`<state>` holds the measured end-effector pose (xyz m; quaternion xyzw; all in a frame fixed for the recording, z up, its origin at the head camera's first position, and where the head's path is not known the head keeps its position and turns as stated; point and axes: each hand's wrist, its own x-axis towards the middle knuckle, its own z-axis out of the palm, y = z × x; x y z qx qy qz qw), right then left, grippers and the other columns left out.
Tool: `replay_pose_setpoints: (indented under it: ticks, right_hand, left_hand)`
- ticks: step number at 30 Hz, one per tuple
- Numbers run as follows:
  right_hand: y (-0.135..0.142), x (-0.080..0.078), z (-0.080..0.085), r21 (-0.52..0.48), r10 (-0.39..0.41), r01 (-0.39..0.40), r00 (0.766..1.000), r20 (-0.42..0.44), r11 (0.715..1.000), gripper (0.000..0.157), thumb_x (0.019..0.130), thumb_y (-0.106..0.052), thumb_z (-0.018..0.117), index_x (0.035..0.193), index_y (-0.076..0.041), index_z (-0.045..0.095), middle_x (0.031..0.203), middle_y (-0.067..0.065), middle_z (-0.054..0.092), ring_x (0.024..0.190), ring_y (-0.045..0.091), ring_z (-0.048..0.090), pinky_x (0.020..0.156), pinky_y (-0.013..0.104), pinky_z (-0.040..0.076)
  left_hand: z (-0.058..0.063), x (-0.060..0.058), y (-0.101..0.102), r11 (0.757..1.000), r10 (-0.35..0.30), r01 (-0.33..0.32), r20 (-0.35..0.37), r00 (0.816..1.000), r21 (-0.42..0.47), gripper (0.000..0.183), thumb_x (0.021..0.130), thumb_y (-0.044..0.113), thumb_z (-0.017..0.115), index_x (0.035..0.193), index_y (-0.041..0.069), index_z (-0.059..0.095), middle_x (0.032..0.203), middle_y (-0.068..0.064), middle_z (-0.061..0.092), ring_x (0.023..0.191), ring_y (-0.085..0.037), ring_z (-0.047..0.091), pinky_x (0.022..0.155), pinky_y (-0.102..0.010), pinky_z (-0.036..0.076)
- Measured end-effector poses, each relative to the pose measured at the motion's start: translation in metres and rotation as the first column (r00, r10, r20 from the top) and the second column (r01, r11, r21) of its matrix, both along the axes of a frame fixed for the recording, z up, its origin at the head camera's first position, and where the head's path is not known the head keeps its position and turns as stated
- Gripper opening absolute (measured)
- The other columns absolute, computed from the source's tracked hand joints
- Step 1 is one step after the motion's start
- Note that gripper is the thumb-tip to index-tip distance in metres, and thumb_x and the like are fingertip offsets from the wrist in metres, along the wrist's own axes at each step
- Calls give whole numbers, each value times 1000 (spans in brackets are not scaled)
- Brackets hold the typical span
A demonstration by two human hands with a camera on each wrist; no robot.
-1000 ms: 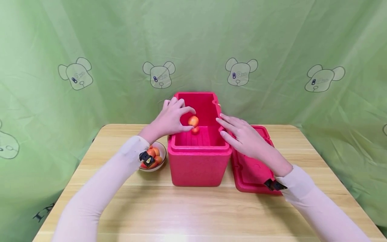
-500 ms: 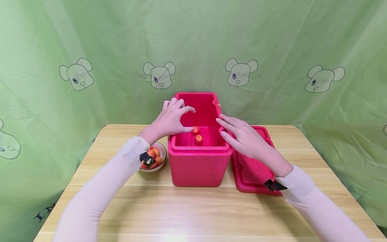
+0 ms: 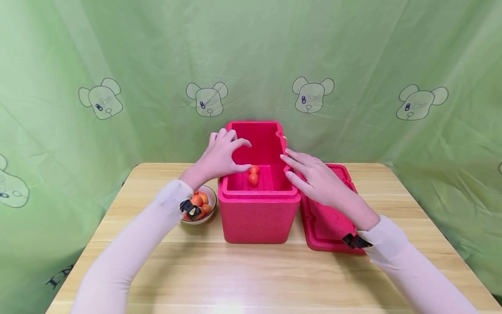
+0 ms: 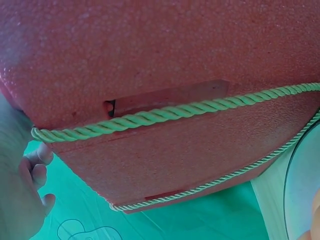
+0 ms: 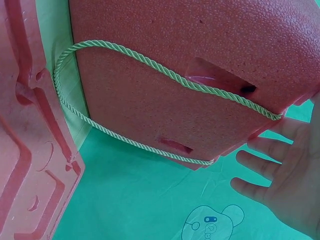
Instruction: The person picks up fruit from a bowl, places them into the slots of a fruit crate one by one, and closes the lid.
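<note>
A red foam box [image 3: 259, 220] stands lidless mid-table. Two orange-red fruits [image 3: 253, 179], tomato-like or persimmon-like, lie together on its floor. My left hand [image 3: 220, 156] is over the box's left rim, thumb and forefinger spread apart with nothing between them. At the right rim, my right hand [image 3: 319, 181] rests with its fingers extended against the edge. The right wrist view shows those straight fingers [image 5: 260, 167] beside the box's corner. A twisted cord [image 4: 165, 115] runs along the box's side in the left wrist view.
Left of the box, partly under my left forearm, a white bowl [image 3: 213, 201] holds several more orange-red fruits [image 3: 196, 200]. The red lid [image 3: 327, 222] lies on the wooden table [image 3: 251, 279] to the right. A green printed curtain [image 3: 259, 52] hangs behind.
One fruit has dropped from my left hand onto the box floor and rolled against the other fruit there. Both hands have stayed nearly in place.
</note>
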<state>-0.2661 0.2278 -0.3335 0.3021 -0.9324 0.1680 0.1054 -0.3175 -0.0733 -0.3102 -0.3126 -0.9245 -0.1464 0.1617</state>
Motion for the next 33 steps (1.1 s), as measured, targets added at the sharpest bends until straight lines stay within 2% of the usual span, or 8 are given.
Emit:
replay_pose_setpoints:
  ticks: [10, 13, 21, 26, 33]
  right_hand:
    - [1, -1, 1, 18, 6, -6, 1000, -23, 1000, 60, 103, -41, 53, 158, -21, 39, 167, 5, 31, 152, 32, 33, 121, 57, 28]
    - [1, -1, 2, 32, 4, -3, 1000, -31, 999, 60, 103, -41, 53, 158, -21, 39, 167, 6, 32, 152, 32, 33, 121, 57, 26]
    - [1, 0, 1, 42, 6, -5, 999, -32, 999, 61, 102, -41, 53, 158, -20, 39, 167, 6, 31, 152, 32, 33, 121, 56, 25]
    - [0, -1, 2, 39, 3, -2, 1000, -29, 999, 61, 101, -38, 56, 157, -20, 40, 166, 6, 32, 152, 32, 33, 121, 56, 25]
    - [1, -1, 6, 56, -9, 9, 1000, -3, 998, 61, 102, -39, 56, 158, -21, 39, 167, 6, 31, 152, 35, 32, 121, 59, 25]
  left_hand:
    - [0, 1, -5, 1000, -9, 8, -101, 995, -13, 44, 88, 46, 73, 122, 19, 68, 102, -4, 50, 103, -23, 42, 95, -46, 30]
    - [-1, 1, -7, 1000, -5, 6, -110, 994, 4, 42, 89, 46, 71, 120, 18, 68, 103, -4, 50, 100, -23, 41, 94, -46, 30]
    - [-2, 6, -26, 994, 43, -36, -58, 997, 108, 41, 90, 45, 71, 121, 18, 68, 95, -3, 46, 94, -22, 38, 89, -43, 27]
    - [-3, 9, -47, 985, 85, -77, -43, 995, 155, 43, 90, 46, 71, 123, 17, 70, 92, -4, 43, 93, -24, 36, 89, -44, 25]
    - [-4, 15, -78, 964, 138, -133, -7, 990, 229, 40, 90, 42, 72, 122, 19, 70, 95, -12, 46, 96, -27, 34, 89, -45, 23]
